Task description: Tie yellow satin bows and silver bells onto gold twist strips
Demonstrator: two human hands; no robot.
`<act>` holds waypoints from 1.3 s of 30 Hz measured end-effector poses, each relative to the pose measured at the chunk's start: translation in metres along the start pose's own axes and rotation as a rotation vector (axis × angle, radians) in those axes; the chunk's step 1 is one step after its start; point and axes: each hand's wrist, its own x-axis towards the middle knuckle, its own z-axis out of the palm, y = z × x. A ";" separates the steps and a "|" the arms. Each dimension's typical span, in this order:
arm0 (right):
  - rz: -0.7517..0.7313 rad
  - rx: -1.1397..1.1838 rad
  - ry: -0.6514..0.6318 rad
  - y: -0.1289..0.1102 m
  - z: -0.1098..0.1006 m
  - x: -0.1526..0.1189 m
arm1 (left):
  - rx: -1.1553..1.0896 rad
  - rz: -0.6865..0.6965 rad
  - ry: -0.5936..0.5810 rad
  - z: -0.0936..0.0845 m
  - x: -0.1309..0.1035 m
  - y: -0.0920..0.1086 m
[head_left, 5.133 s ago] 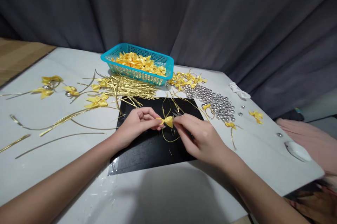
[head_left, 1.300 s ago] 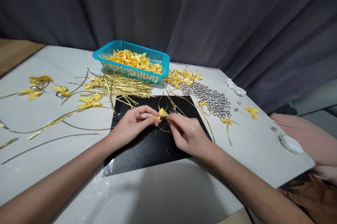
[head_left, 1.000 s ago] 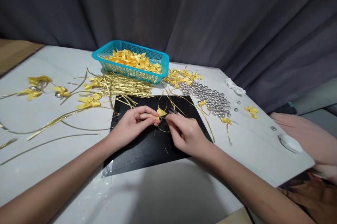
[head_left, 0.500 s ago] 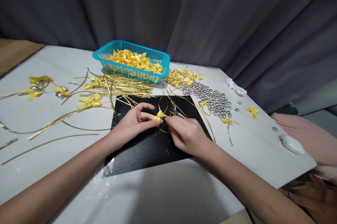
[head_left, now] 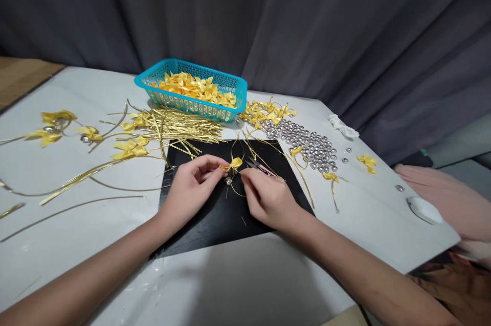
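Observation:
Over the black mat (head_left: pixel 215 224), my left hand (head_left: pixel 195 183) pinches a yellow ribbon bow (head_left: pixel 233 164) by its left end between thumb and fingers. A round silver bead (head_left: pixel 228 181) hangs just under the bow, beside the left thumb. Thin gold cord (head_left: pixel 238 193) loops below the bow toward my right hand (head_left: pixel 270 195). The right fingertips are closed in a pinch on the cord close to the bow; their exact grip is partly hidden. Small scissors (head_left: pixel 256 164) lie on the mat behind the right hand, partly covered by it.
A blue basket (head_left: pixel 192 102) of yellow bows stands at the back. Gold cords (head_left: pixel 184 126) lie before it. Silver beads (head_left: pixel 307 144) spread to its right. Finished-looking bow pieces (head_left: pixel 130 148) lie at left. A white mouse-shaped object (head_left: pixel 425 210) sits near the right edge, beside another person's pink clothing (head_left: pixel 441 193).
The left fingers have curled in and shifted to the bow's left end. The bow has turned, and the silver bead below it now shows. My right hand has barely moved.

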 end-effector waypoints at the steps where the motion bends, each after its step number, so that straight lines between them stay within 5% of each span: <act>1: 0.023 0.016 0.023 -0.003 0.001 0.000 | 0.011 0.022 0.018 0.001 -0.002 0.001; 9: 0.119 0.126 0.253 -0.018 0.007 -0.004 | 0.230 0.313 0.137 0.008 -0.023 0.000; 17: 0.081 0.213 0.323 -0.016 0.006 -0.003 | 0.344 0.560 0.144 0.006 -0.026 -0.001; 23: -0.021 0.188 0.235 -0.002 -0.001 0.001 | 0.058 0.224 0.162 0.010 -0.022 0.000; 28: -0.104 0.040 0.011 0.008 -0.008 0.003 | -0.103 0.016 -0.031 0.010 -0.010 0.003; 39: 0.048 0.075 -0.007 -0.013 0.001 -0.001 | 0.118 0.132 -0.024 0.010 -0.015 -0.003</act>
